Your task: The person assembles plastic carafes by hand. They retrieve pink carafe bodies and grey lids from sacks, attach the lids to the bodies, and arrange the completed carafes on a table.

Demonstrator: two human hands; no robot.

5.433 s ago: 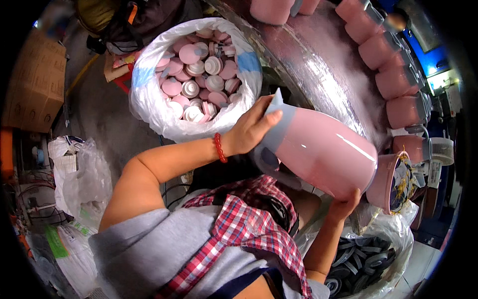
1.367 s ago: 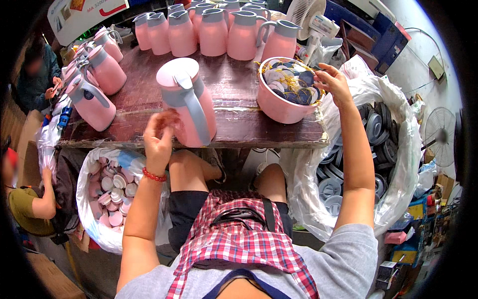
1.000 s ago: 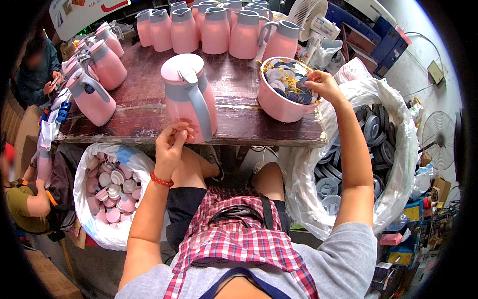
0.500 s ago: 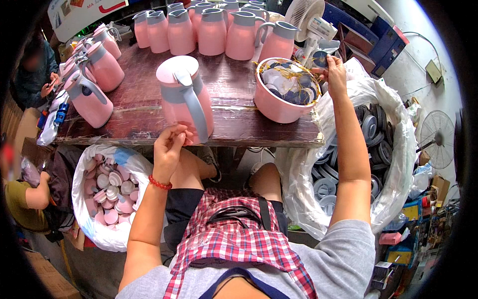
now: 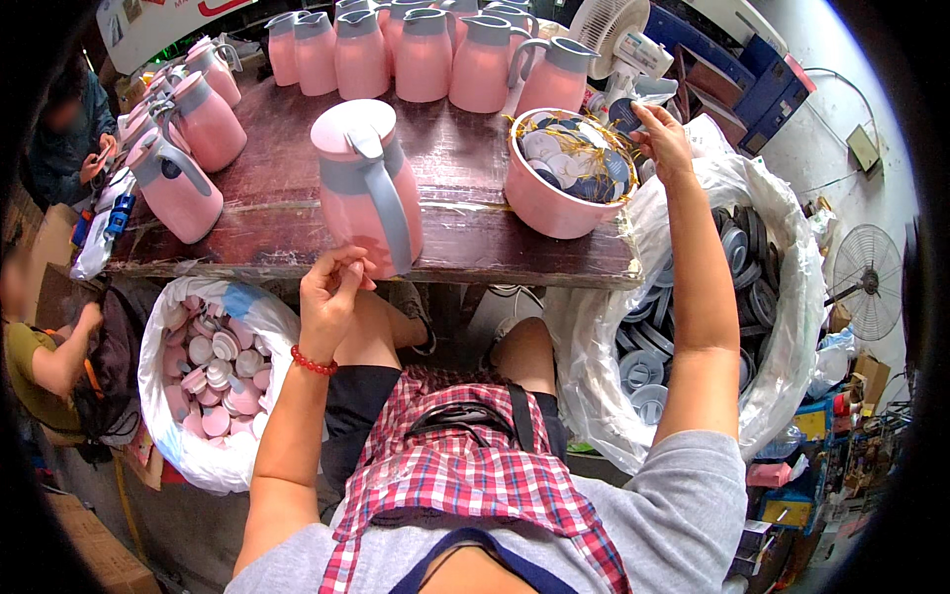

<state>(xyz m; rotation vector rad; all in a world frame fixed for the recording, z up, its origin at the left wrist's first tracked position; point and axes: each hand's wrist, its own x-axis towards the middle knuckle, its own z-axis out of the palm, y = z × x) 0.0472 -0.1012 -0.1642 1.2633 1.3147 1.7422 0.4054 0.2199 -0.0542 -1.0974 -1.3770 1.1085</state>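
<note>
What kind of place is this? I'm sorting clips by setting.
Likely a small assembly workshop: rows of identical pink jugs on a wooden table, with bags of pink caps and grey lids beside it.

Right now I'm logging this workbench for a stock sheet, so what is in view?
jug: one, pink with grey handle, table front edge
other jugs: many, pink, along table's back and left
table: one, dark wood
bowl: one, pink, holding round discs, table right
left bag: one, white, pink caps inside
right bag: one, clear, grey rings inside
fan: one, white, behind bowl
left hand: at jug's base
right hand: at the bowl's far rim, holding a small dark piece
</note>
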